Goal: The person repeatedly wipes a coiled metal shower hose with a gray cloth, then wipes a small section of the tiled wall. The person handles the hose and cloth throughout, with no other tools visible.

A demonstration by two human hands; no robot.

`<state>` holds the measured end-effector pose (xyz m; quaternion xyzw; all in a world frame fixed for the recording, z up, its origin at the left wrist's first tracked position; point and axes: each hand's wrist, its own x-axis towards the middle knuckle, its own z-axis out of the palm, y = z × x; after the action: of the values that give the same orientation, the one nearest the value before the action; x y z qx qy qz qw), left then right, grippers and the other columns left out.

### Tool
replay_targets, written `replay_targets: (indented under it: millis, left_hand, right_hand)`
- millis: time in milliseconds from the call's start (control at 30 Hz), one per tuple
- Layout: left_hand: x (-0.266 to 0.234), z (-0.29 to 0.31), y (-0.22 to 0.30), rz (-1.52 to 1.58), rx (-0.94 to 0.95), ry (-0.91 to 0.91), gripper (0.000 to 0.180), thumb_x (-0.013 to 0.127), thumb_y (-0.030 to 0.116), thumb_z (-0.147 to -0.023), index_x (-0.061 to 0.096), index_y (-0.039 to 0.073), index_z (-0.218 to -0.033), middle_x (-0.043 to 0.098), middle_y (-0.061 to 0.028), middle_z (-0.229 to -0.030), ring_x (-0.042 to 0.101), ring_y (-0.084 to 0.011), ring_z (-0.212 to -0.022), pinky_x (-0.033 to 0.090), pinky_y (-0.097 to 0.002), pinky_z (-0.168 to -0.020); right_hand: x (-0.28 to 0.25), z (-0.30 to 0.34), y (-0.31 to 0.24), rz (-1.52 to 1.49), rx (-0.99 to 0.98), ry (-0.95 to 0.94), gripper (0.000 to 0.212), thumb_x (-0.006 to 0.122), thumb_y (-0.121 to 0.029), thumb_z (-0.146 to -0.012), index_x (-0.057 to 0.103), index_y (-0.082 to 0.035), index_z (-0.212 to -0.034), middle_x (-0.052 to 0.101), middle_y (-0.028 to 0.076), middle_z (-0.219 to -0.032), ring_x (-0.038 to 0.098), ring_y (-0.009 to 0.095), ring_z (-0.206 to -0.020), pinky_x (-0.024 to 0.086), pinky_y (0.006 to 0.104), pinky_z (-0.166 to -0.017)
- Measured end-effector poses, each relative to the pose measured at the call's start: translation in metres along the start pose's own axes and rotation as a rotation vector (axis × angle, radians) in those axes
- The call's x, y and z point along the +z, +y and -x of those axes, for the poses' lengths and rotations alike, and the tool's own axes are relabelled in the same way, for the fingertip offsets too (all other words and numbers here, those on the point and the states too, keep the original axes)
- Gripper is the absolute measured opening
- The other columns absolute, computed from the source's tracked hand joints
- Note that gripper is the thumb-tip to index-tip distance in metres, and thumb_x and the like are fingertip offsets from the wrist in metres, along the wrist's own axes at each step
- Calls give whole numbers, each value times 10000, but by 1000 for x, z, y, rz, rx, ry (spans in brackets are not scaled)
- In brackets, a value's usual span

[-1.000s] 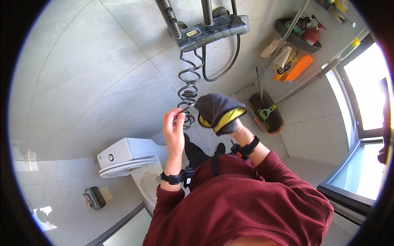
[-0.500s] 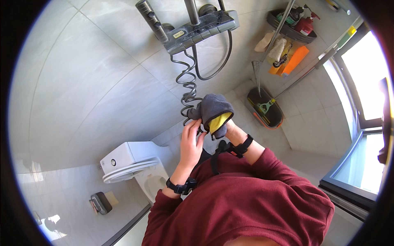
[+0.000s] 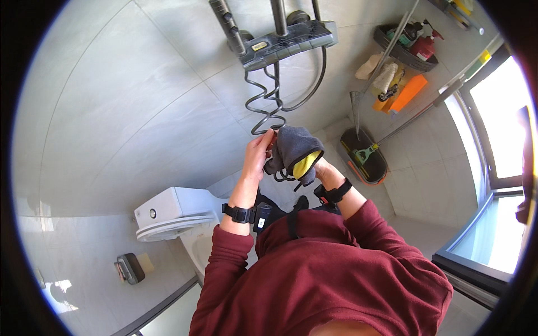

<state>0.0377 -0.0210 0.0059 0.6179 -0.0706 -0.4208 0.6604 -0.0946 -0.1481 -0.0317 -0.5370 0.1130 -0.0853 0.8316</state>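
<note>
My right hand point(image 3: 318, 167) is wrapped in a grey and yellow cleaning cloth point(image 3: 295, 149) and presses it around the coiled dark shower hose point(image 3: 268, 109). My left hand point(image 3: 259, 151) grips the same hose just left of the cloth, fingers closed on the lower coils. The hose hangs from a grey shower mixer bar point(image 3: 287, 43) fixed to the tiled wall above. Both wrists wear black bands.
A white toilet point(image 3: 174, 215) stands at the lower left, with a small dark bin point(image 3: 129, 267) beside it. A wall shelf point(image 3: 406, 47) holds bottles and sponges. A dark mop bucket point(image 3: 367, 157) with a long handle sits on the floor. A window point(image 3: 499, 129) is at right.
Both hands have slid down the hose together, and the left hand has closed in next to the cloth. The view has tilted slightly, so the mixer bar sits higher.
</note>
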Motion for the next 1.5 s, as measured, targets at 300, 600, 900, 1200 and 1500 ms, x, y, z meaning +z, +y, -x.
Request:
replay_targets:
  millis: [300,600,900,1200,1500]
  left_hand:
    - [12,-24,0,20,212,131,290,652,351,-979,757,83,-946,628,68,-811,474,-20,-712,319,-213,-626]
    - [-17,-42,-6,-62,343,387,306,657,277,-976,719,-6,-877,667,3,-823,504,-65,-752,386,-241,-703]
    - [-34,-73,-25,3,325,435,281,674,381,-964,734,120,-877,556,83,-758,441,-33,-662,330,-210,-562]
    - [-33,-55,-10,427,192,20,358,630,377,-995,640,65,-1172,651,-30,-1081,632,-181,-1009,529,-325,-862]
    - [-62,-29,-42,273,44,54,620,660,370,-975,438,63,-1466,504,-102,-1447,487,-256,-1332,418,-435,-1097]
  right_hand:
    - [-13,-3,1,-349,195,-27,427,644,-275,-985,606,-23,-1327,687,57,-1222,670,140,-1043,556,292,-896]
    - [-12,-13,32,-340,148,-218,291,681,-105,-940,657,-7,-1213,710,51,-1111,681,130,-923,579,278,-809]
    - [-13,11,38,-432,192,-178,351,689,-116,-936,629,-25,-1269,692,50,-1171,666,127,-985,567,277,-856]
    - [-47,44,49,-5,-189,79,321,622,-196,-974,600,-92,-1277,651,34,-1233,604,161,-1108,475,307,-977]
    - [-77,46,21,785,-505,423,650,700,-446,-874,492,-104,-1386,541,85,-1343,494,280,-1231,380,381,-1076]
